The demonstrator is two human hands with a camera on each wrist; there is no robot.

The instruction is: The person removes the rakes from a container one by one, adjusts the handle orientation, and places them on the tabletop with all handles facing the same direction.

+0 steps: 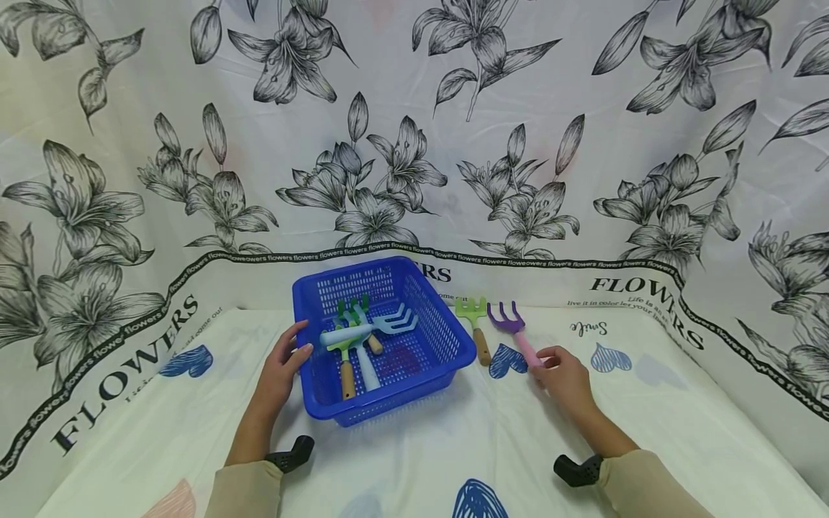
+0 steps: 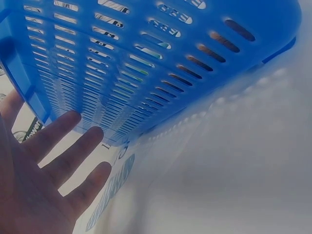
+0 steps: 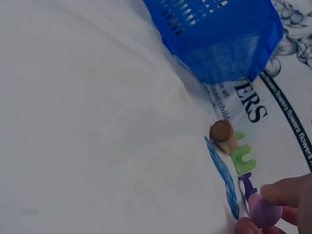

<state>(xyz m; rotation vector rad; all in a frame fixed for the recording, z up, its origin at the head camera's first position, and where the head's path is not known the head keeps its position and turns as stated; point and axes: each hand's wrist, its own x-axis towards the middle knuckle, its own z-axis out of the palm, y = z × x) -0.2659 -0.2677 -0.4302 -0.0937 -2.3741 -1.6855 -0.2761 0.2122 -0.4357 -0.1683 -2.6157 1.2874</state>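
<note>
Three tools lie in my blue basket point(image 1: 447, 345); my right hand point(image 1: 566, 378) pinches the purple fork's point(image 1: 512, 324) handle, green rake point(image 1: 474, 316) left, left hand point(image 1: 281, 370) open beside the basket.

Your left hand point(image 1: 283, 368) rests against the left wall of the blue perforated plastic basket point(image 1: 440, 338), which contains several small garden rakes point(image 1: 363, 332). To its right lies the green rake with wooden handle point(image 1: 476, 324), then the purple fork with pink handle point(image 1: 514, 329), whose near end your right hand point(image 1: 565, 375) pinches.
</note>
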